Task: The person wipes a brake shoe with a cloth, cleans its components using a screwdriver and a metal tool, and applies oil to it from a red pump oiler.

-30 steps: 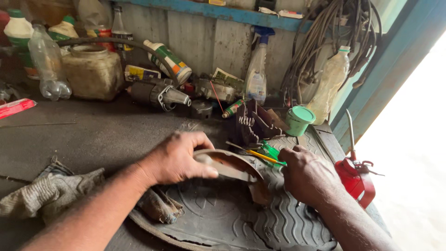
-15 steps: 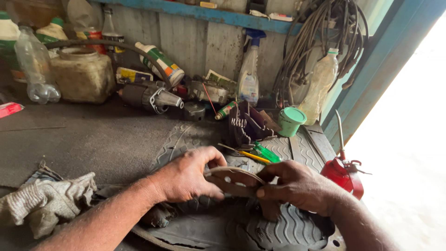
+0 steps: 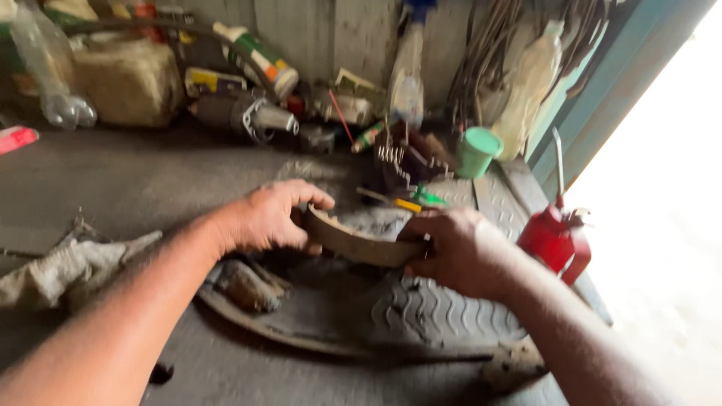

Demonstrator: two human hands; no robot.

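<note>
A dirty rag lies at the left edge of the desk, partly cut off. The left hand closes on one end of a curved brake shoe, the fingers hiding that end. The shoe is held just above a worn tyre piece. The right hand clamps the other end. Motion blur smears the clutter behind. A red oil can stands at the right.

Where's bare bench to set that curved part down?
Bare bench between the rag, the back-wall clutter and the left hand. Crowded: bottles along the wall, tools by the green cup, oil can beside the right hand.
</note>
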